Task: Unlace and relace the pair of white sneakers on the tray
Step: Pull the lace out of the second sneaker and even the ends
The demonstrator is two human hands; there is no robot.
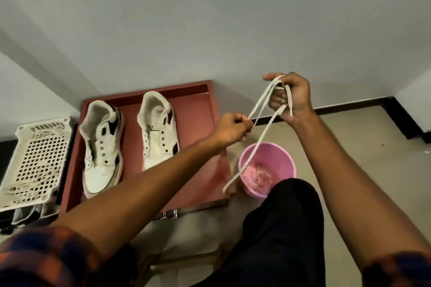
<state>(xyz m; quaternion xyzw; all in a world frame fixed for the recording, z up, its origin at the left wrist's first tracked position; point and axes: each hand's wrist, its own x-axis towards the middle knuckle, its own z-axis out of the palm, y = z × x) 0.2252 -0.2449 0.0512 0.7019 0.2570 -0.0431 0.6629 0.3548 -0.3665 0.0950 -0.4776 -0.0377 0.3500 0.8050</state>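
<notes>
Tray (pixel 198 123), sneakers (pixel 102 147) toes nearward, left hand (pixel 233 129), right hand (pixel 293 98) gripping lace (pixel 264 134)

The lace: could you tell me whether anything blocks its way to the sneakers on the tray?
Nothing visible does. Left hand and right hand hold the lace near the tray's edge; the pink bucket stands aside.

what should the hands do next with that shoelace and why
Probably wind the loose tail once more round the right hand: the shoelace is already looped round its fingers, the left hand pinches a strand taut, and a long end hangs by the pink bucket.
</notes>
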